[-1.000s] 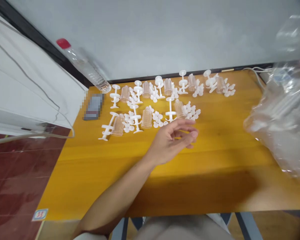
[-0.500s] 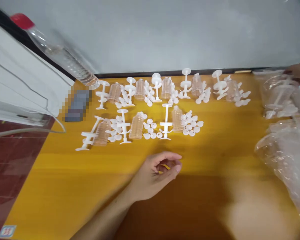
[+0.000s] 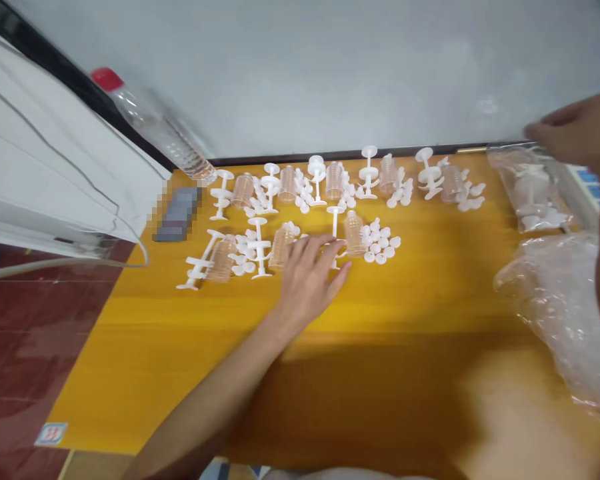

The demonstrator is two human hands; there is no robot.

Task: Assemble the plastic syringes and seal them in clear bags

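Note:
Palm down, my left hand [image 3: 307, 277] is over the front row with its fingers apart. It partly covers a white plunger-like part [image 3: 335, 220] and the small white caps beside it. A clear ribbed plastic cylinder [image 3: 281, 247] lies just left of its fingers, and another clear cylinder [image 3: 353, 235] to their right. At the upper right, my right hand [image 3: 577, 130] is at the top edge of a clear plastic bag [image 3: 535, 193] with white parts inside. Its fingers are drawn together and blurred; what they hold, if anything, cannot be made out.
Similar sets of plungers, cylinders and small caps [image 3: 380, 243] form two rows on the yellow table [image 3: 180, 360]. A red-capped bottle [image 3: 160, 130] and a pixelated dark object [image 3: 179, 213] are at the left. Another clear bag [image 3: 555, 300] lies at the right, below a grey panel [image 3: 330, 73].
My left hand has moved forward from the bare tabletop onto the front row, its fingers spreading from a curl. My right hand has come further into view, over the bag. The view has shifted.

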